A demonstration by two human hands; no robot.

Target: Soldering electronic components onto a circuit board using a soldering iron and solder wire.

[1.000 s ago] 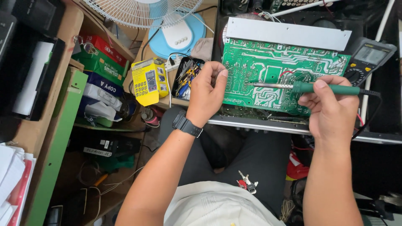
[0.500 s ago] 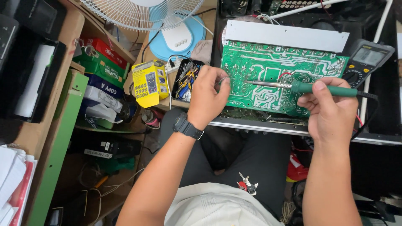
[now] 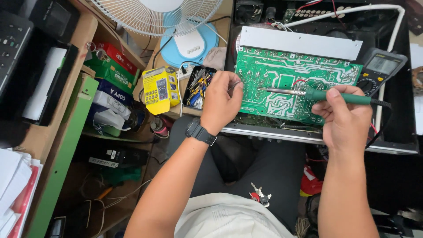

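Note:
A green circuit board (image 3: pixel 282 75) lies solder side up in an open black chassis (image 3: pixel 396 110). My right hand (image 3: pixel 346 117) grips a green-handled soldering iron (image 3: pixel 339 96); its metal tip points left over the middle of the board. My left hand (image 3: pixel 222 101), with a black watch on the wrist, rests at the board's left edge with fingers pinched on a thin strand of solder wire (image 3: pixel 237 83) that reaches toward the tip. An aluminium strip (image 3: pixel 299 44) runs along the board's far edge.
A black multimeter (image 3: pixel 381 68) sits at the right of the chassis. A yellow boxed meter (image 3: pixel 161 90) and a small tray of wires (image 3: pixel 198 86) lie left of my left hand. A fan with a blue base (image 3: pixel 189 39) stands behind. Shelves with boxes (image 3: pixel 112 75) are at left; keys (image 3: pixel 260 196) lie on my lap.
Both hands stay at the board; the iron's tip and my left fingers have shifted only slightly, with the view nudged a little.

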